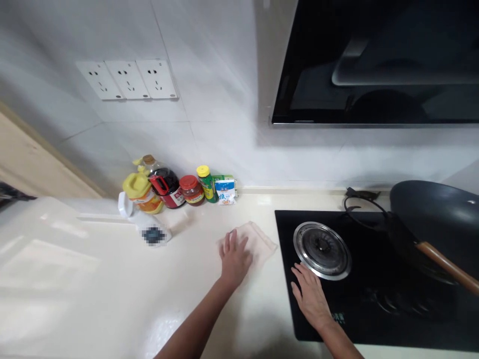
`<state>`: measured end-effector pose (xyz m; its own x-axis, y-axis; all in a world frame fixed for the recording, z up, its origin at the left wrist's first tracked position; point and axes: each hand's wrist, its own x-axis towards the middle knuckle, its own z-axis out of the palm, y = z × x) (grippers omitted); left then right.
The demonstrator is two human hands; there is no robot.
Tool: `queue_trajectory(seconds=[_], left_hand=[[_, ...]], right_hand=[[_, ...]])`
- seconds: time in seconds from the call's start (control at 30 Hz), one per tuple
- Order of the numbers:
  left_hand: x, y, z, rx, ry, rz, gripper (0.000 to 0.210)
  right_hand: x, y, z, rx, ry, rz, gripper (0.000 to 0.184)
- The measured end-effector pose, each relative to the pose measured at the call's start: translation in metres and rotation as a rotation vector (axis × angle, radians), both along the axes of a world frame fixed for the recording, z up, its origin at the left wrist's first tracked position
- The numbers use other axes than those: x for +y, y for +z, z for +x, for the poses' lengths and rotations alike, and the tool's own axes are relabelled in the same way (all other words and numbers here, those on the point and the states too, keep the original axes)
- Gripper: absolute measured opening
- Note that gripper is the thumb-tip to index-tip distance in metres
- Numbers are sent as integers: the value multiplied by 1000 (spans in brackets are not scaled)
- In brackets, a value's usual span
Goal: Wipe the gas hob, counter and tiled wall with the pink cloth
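Note:
My left hand (235,257) lies with spread fingers on a thin whitish cloth (260,242), pressing it to the white counter (194,279). Part of the cloth is hidden under the palm and fingers. Over the left part of the black glass cooktop (362,309), my right hand (311,294) is stretched out with its fingers apart and nothing in it. Its fingertips are close to the round metal burner (322,249); whether they touch it I cannot tell.
A white bottle (147,227) lies tilted on the counter. Along the wall stand a yellow-lidded container (144,192), a dark sauce bottle (167,187), a red-lidded jar (192,190), a green shaker (207,183) and a salt-like packet (225,192). A wok (437,214) sits at right, under a black range hood (381,65).

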<state>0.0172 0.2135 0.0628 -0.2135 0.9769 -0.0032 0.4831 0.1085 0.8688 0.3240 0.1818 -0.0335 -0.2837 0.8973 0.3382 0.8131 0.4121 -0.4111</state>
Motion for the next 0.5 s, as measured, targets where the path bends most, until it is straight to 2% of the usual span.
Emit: queue_trajectory(seconds=[0.03,0.1,0.2,0.27,0.33,0.4,0.5], left_hand=[[10,-5,4,128,-40,7,55],[24,-15,13,231,-111,-5,57],[30,-24,32,246,-195,6,56],[22,-25,45,224,-235,2,57],[1,-24,53,164,-280,-4,58],[-32,-25,50,94,-335,-7,57],[-94,-34,23,28,-368,-9,59]], right_hand=[[-1,-2,-1,-17,-4,3,40],[0,-2,-3,-28,-9,3,40],[2,0,-3,-21,-18,-3,40],[2,2,-3,-22,-22,-8,40],[1,3,-2,-30,-23,-10,39],[0,3,-3,-36,-19,-5,40],[-2,2,-4,-41,-17,6,40]])
